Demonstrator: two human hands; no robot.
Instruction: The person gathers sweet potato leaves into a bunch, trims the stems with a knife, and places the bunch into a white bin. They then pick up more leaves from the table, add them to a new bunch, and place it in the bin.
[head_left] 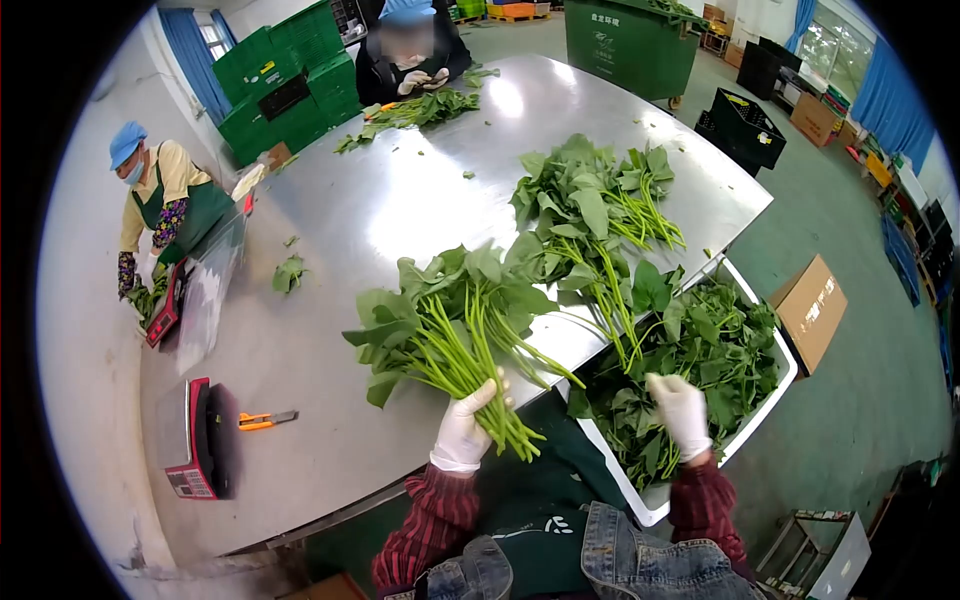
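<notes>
My left hand (468, 432), in a white glove, is wrapped round the stems of a thick bunch of leafy greens (450, 330). Its broad leaves spread over the metal table, and the stem ends stick out past my fingers. Above a white crate (652, 512) is my gloved right hand (682, 412), its fingers curled in and slightly blurred; whatever they may hold is hidden. Loose leafy greens (700, 340) fill that crate. More greens (600, 205) lie in a pile on the table, some stems hanging over its edge towards the crate.
On the metal table (330, 350) are an orange cutter knife (266, 420), a red scale (190, 440) and plastic bags (212, 295). One person (165, 200) handles greens at a second scale (168, 305); another (412, 50) sits opposite. A cardboard box (808, 312) stands beside the crate.
</notes>
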